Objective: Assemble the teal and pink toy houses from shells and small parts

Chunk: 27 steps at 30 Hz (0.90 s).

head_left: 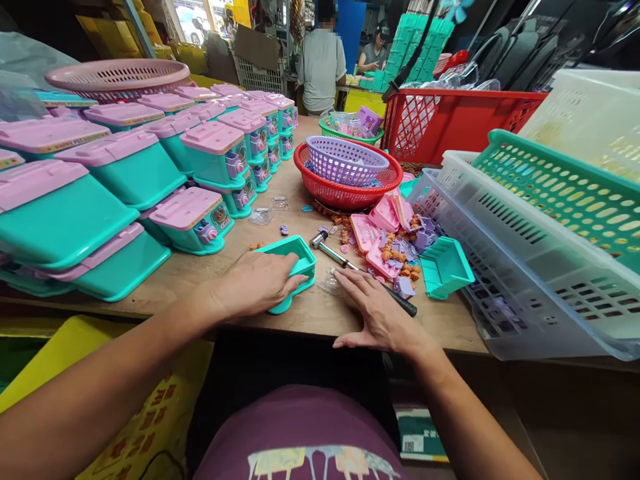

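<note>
As our left hand (pixel 265 283) clasps the open rectangular teal plastic box (pixel 309 264) on the wooden table (pixel 305 321), we'd best brace it firmly; our right hand (pixel 375 303), fingers loosely spread, reaches a clear plastic piece (pixel 327 285) beside the black-handled metal hammer (pixel 338 255).

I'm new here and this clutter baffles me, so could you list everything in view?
Workbench: one, brown, centre
Lidded boxes: many, turquoise and pink, left
Open tub: one, turquoise, front centre
Small parts: many, pink, purple, brown, centre right
Second tub: one, turquoise, right of parts
Hammer: one, silver and black, centre
Clear pieces: a few, transparent, centre
Round baskets: four, pink, red, lavender, green, rear left, rear centre
Crates: several, red, green, translucent, right
People: at least two, grey tops, background
Shirt: one, purple, bottom
Left hand: one, bare, on open tub
Right hand: one, bare, by clear piece
</note>
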{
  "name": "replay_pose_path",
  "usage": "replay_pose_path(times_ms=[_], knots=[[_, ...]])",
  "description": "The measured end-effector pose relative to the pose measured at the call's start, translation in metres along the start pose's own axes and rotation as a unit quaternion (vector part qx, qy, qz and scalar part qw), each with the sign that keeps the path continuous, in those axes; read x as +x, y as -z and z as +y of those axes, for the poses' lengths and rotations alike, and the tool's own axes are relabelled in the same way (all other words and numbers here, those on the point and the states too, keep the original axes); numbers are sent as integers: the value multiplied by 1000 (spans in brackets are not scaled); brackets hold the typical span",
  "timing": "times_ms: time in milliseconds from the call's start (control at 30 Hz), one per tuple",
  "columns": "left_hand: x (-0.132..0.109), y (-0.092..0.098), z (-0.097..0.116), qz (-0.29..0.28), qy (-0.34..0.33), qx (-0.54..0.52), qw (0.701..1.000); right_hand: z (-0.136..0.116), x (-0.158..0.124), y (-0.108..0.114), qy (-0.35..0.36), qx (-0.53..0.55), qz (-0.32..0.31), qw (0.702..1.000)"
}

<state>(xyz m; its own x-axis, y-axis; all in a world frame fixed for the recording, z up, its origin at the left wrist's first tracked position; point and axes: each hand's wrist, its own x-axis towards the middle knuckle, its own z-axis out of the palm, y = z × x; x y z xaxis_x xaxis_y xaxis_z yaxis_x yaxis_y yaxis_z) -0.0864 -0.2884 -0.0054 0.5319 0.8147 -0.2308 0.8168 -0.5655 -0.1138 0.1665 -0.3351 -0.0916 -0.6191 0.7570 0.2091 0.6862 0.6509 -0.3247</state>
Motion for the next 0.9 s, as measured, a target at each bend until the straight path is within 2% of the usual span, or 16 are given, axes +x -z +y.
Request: replay_pose_path(times_ms=[133, 400, 433, 500, 600, 667, 733, 900], knots=[[6, 5, 2, -13, 7, -53, 998, -3, 3, -9, 10, -23, -39, 999], [18, 7, 3, -48, 29, -54, 997, -23, -10, -6, 41, -51, -17, 998], [19, 7, 1, -49, 27, -70, 996, -24, -12, -6, 49, -41, 1, 998], [20, 9, -2, -51, 14, -115, 992, -27, -12, -7, 40, 8, 75, 996], [23, 13, -4, -62, -8, -161, 985, -29, 1, -5, -53, 107, 228, 966], [26, 17, -2, -70, -5, -162, 984, -29, 16, -3, -109, 138, 284, 942], [29, 20, 0, -75, 3, -157, 985, -29, 31, -2, -128, 136, 297, 936], [36, 22, -3, -88, -10, -141, 986, -28, 54, -1, -88, 102, 280, 951]])
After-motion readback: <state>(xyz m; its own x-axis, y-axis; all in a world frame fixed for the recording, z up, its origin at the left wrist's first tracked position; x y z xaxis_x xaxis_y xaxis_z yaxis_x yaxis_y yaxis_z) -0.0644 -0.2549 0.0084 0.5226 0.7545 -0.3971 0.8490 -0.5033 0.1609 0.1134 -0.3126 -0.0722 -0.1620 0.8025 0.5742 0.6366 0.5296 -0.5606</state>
